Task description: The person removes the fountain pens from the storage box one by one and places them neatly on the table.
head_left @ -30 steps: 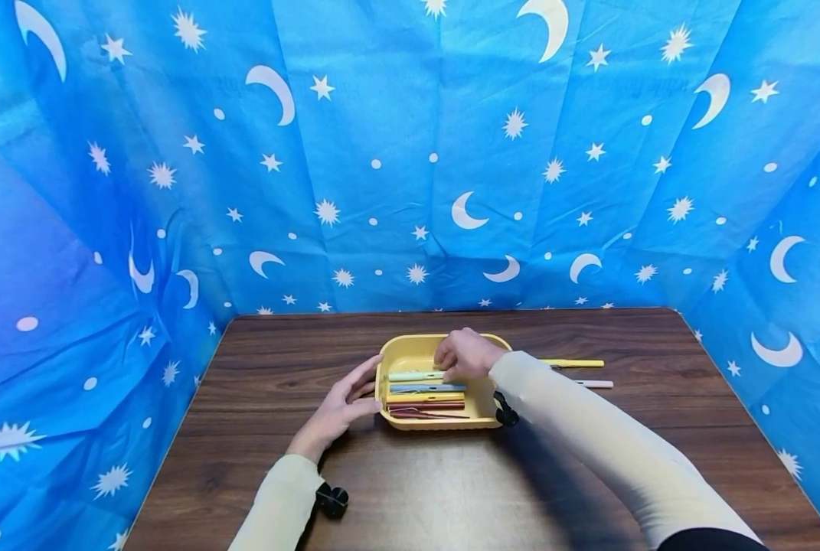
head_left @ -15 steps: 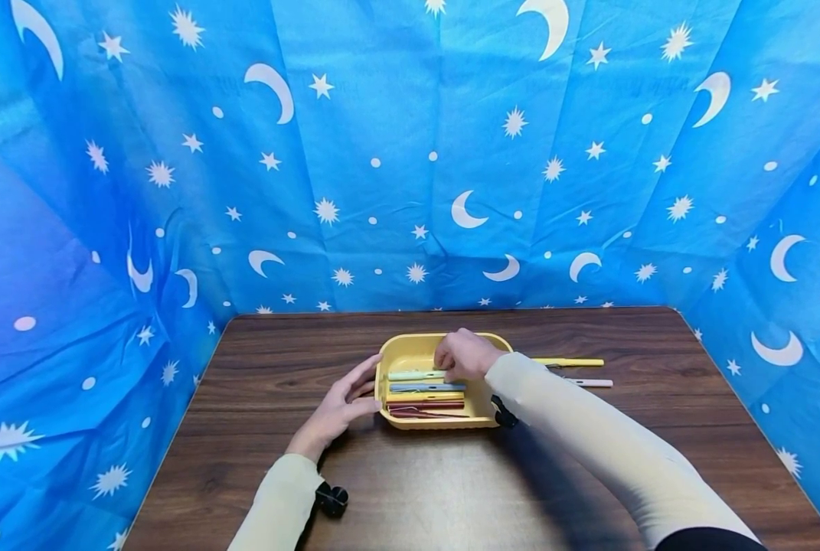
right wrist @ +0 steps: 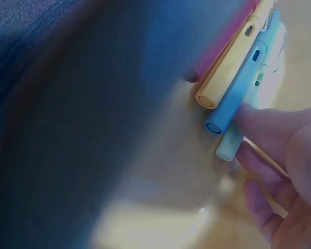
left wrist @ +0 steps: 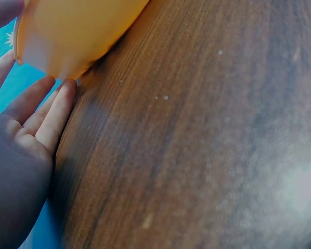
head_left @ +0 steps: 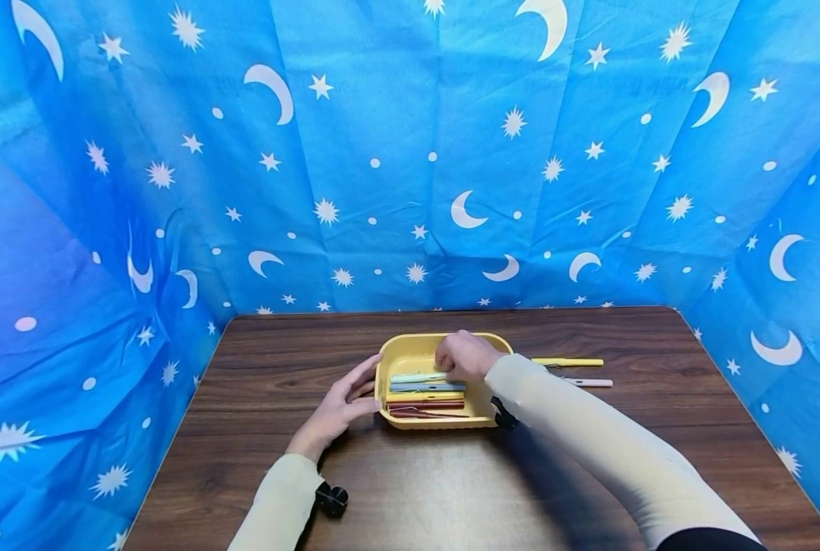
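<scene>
A yellow plastic tray [head_left: 480, 399] on the table holds a row of pens lying side by side. My left hand [head_left: 337, 405] rests against its left end, thumb by the near corner and fingers spread along the wall; the left wrist view shows fingertips touching the yellow side. Inside the tray, my right hand [head_left: 468, 353] pinches the end of a pale green pen [right wrist: 229, 146] between thumb and fingers. Right beside that lies a blue pen [right wrist: 216, 122], touching my thumb in the right wrist view. Then come a yellow pen [right wrist: 210, 93] and dark red pens [head_left: 423, 405].
To the right of the tray, a yellow pen [head_left: 575, 362] and a white pen [head_left: 592, 383] lie on the wooden table [head_left: 279, 360], partly hidden by my right sleeve. Blue cloth [head_left: 382, 191] with moons and stars hangs behind the table and at both sides.
The pale green pen has shifted slightly right and nearer to the blue pen, with my right hand moving a little along with it. My left hand and the tray stay in place.
</scene>
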Demonstrator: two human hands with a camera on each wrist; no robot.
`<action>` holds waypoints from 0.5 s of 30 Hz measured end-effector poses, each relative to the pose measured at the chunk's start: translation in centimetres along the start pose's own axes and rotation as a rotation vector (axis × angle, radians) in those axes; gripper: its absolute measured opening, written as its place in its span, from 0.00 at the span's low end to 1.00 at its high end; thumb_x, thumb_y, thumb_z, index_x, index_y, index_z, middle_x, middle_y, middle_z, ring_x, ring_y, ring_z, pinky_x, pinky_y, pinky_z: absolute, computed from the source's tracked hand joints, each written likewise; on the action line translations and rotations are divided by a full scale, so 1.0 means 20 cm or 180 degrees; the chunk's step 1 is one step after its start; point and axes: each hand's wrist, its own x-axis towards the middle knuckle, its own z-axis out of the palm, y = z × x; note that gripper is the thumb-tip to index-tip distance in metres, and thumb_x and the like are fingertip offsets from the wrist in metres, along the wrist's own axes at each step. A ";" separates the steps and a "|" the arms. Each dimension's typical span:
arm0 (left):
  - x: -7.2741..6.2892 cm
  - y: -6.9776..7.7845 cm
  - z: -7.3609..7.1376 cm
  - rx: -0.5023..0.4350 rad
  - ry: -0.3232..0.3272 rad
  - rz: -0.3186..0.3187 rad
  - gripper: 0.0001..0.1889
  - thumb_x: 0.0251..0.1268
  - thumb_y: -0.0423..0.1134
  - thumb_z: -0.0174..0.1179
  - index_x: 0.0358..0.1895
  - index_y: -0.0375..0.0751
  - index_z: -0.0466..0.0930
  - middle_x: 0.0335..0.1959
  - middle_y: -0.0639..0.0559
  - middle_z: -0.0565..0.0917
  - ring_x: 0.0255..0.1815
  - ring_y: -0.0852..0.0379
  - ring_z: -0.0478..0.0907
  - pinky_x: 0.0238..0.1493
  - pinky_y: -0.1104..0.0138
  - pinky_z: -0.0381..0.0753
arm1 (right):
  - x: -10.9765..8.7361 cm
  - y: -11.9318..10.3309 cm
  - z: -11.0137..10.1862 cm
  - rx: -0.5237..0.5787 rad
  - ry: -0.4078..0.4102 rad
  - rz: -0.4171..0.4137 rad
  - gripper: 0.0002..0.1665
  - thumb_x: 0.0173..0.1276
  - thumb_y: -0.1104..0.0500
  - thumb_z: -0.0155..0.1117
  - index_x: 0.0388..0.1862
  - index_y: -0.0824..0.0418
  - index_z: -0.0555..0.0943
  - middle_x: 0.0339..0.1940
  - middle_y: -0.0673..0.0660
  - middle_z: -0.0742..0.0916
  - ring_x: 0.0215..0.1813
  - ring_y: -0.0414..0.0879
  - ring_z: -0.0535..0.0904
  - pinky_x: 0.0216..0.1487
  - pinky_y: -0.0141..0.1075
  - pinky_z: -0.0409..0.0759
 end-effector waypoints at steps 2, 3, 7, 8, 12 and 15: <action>0.00 0.00 0.00 -0.0004 -0.0001 0.0007 0.42 0.72 0.29 0.64 0.85 0.56 0.57 0.83 0.39 0.61 0.79 0.34 0.63 0.76 0.40 0.65 | 0.00 0.00 0.00 0.0007 -0.0014 -0.0057 0.12 0.63 0.66 0.79 0.46 0.57 0.92 0.41 0.51 0.92 0.44 0.42 0.87 0.51 0.41 0.87; 0.00 0.00 0.00 -0.0005 -0.0002 0.0008 0.42 0.72 0.29 0.64 0.85 0.56 0.57 0.83 0.39 0.61 0.79 0.34 0.63 0.76 0.40 0.65 | -0.01 0.01 0.00 0.0004 -0.0022 -0.0094 0.13 0.64 0.66 0.79 0.47 0.57 0.92 0.42 0.52 0.92 0.44 0.42 0.87 0.51 0.41 0.87; 0.00 0.00 0.00 0.0005 -0.0005 0.0011 0.42 0.72 0.29 0.64 0.85 0.55 0.57 0.83 0.39 0.62 0.79 0.34 0.63 0.76 0.40 0.65 | -0.02 0.01 0.00 0.0036 -0.0074 -0.0236 0.15 0.68 0.64 0.76 0.54 0.59 0.91 0.45 0.54 0.92 0.44 0.42 0.86 0.51 0.41 0.87; 0.00 0.00 0.00 0.0011 -0.0003 0.0009 0.42 0.72 0.29 0.64 0.85 0.55 0.57 0.83 0.39 0.62 0.79 0.34 0.63 0.76 0.40 0.65 | -0.03 0.02 0.00 0.0038 -0.0088 -0.0250 0.15 0.69 0.63 0.75 0.54 0.58 0.90 0.45 0.53 0.92 0.44 0.42 0.86 0.51 0.41 0.87; 0.00 -0.01 0.00 0.0040 0.0020 0.0013 0.42 0.72 0.30 0.64 0.85 0.54 0.57 0.83 0.39 0.62 0.79 0.35 0.63 0.76 0.40 0.64 | -0.03 0.02 0.00 0.0040 -0.0093 -0.0327 0.13 0.72 0.62 0.73 0.54 0.58 0.91 0.44 0.52 0.92 0.41 0.40 0.84 0.50 0.38 0.86; 0.00 -0.01 0.00 0.0058 0.0042 0.0011 0.42 0.72 0.30 0.64 0.85 0.55 0.58 0.83 0.40 0.62 0.79 0.35 0.63 0.77 0.39 0.64 | -0.03 0.02 0.00 0.0022 -0.0064 -0.0394 0.08 0.73 0.62 0.70 0.47 0.57 0.92 0.39 0.49 0.91 0.36 0.39 0.81 0.43 0.36 0.84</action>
